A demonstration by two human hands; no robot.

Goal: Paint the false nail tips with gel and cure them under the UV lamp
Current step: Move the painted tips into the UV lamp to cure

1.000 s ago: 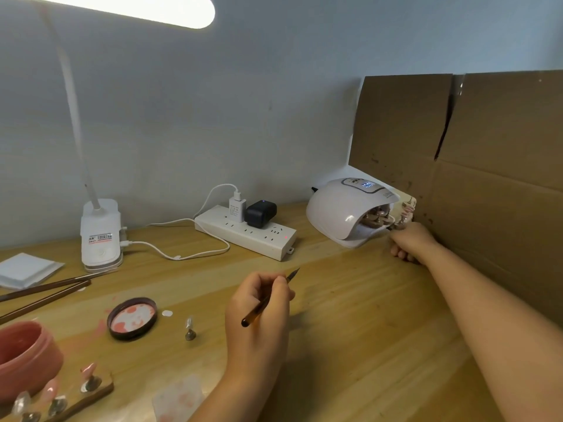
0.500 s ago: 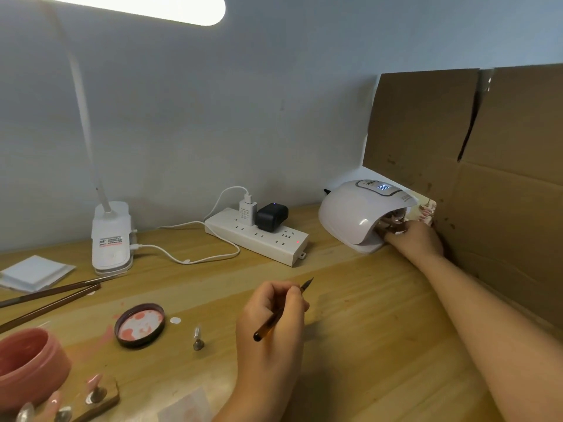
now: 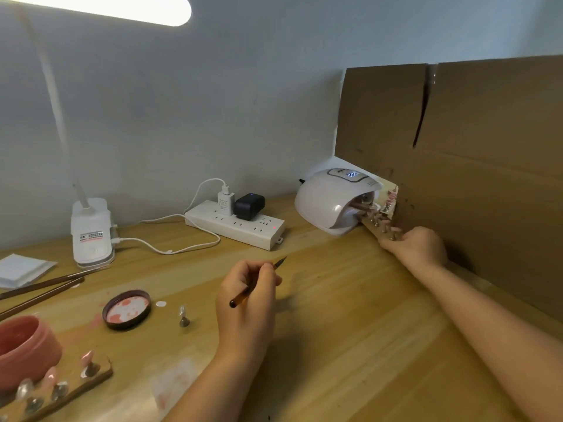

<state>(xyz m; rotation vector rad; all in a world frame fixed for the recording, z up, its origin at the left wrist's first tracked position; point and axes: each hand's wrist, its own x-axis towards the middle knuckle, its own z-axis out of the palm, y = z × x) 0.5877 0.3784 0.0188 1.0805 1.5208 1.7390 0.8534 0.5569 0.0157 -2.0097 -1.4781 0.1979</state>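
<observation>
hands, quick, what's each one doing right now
Left hand: closed around a brush.
Right hand: gripping the wooden nail-tip holder at the UV lamp opening.

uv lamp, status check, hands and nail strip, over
Right hand grips nail strip, far end inside UV lamp. Left hand holds brush. Second strip stands beside lamp mouth.

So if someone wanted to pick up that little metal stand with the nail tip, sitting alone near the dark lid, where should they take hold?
Probably by the wider metal base, low down, pinched from the sides. The stand is upright, narrow at the top and broader at the bottom, and the nail tip sits on top, so a grip from above would likely touch the tip. The lid lies to its left, apart.
</observation>
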